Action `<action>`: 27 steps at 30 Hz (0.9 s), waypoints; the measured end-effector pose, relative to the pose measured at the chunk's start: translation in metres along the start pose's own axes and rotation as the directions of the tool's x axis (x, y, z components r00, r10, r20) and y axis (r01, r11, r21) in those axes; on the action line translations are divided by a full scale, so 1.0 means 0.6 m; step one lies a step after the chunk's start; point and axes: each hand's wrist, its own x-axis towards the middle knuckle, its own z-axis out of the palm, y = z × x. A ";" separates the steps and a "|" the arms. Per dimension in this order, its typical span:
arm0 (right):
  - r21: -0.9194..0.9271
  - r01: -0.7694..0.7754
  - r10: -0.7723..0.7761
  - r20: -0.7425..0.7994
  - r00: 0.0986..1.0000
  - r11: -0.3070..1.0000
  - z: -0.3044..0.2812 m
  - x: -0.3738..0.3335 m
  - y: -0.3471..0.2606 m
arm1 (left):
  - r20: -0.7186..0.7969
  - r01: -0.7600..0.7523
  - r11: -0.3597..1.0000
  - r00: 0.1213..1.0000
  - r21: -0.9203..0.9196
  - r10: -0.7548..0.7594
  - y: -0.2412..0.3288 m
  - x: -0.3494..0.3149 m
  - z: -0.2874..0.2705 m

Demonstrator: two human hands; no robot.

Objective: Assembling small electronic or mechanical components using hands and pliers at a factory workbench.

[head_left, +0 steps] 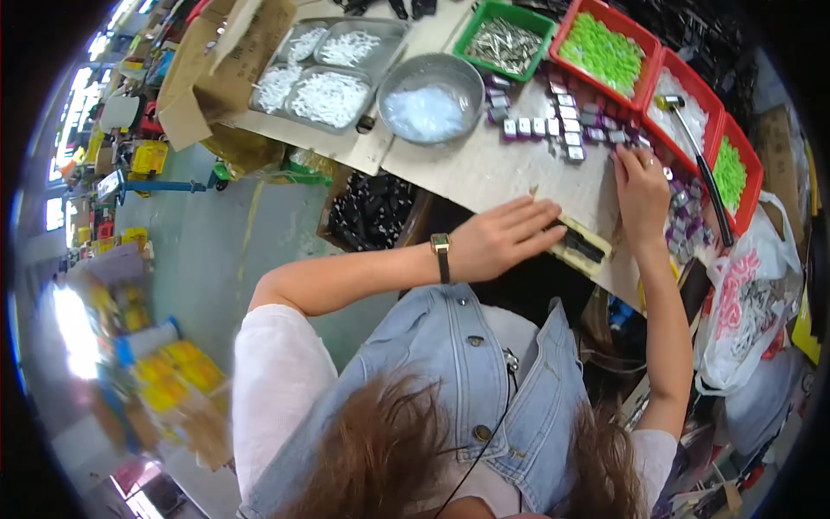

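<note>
My left hand (pixel 506 238), with a watch on its wrist, lies with its fingers stretched out and together. Its fingertips touch the end of a pale yellow block (pixel 560 251) at the table's near edge. A long black part (pixel 584 245) sits in that block. Farther right, my right hand (pixel 641 197) reaches in among small purple and silver-white pieces (pixel 571 138). Its fingertips are bent together at the end of a row of them; what they pinch, if anything, is hidden. More such pieces (pixel 687 216) lie heaped just right of the hand.
A hammer (pixel 705 164) rests across red bins (pixel 661 65) of green and white parts. Behind stand a green tray (pixel 540 60) of metal pieces, a metal bowl (pixel 475 108) and a divided tray (pixel 402 39) of white parts. A plastic bag (pixel 722 346) hangs at right.
</note>
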 end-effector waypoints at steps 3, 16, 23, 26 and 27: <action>0.012 0.031 -0.031 0.008 0.999 0.999 0.000 -0.005 -0.009 | 0.002 0.077 0.990 0.997 -0.114 -0.078 -0.005 0.015 -0.051; 0.345 -0.331 0.246 0.267 0.932 0.878 -0.084 -0.041 -0.062 | 0.009 0.386 0.852 0.910 0.353 -0.416 -0.350 0.215 -0.106; 0.445 -0.076 -0.008 0.185 0.983 0.892 -0.079 -0.042 -0.186 | 0.335 0.342 0.806 0.779 0.483 -0.530 -0.352 0.262 -0.120; 0.449 -0.060 -0.041 0.211 0.977 0.891 -0.065 -0.039 -0.188 | 0.482 0.208 0.801 0.704 0.562 -0.521 -0.343 0.292 -0.130; 0.451 -0.058 -0.051 0.225 0.973 0.891 -0.061 -0.039 -0.187 | 0.520 0.149 0.794 0.682 0.590 -0.515 -0.340 0.296 -0.133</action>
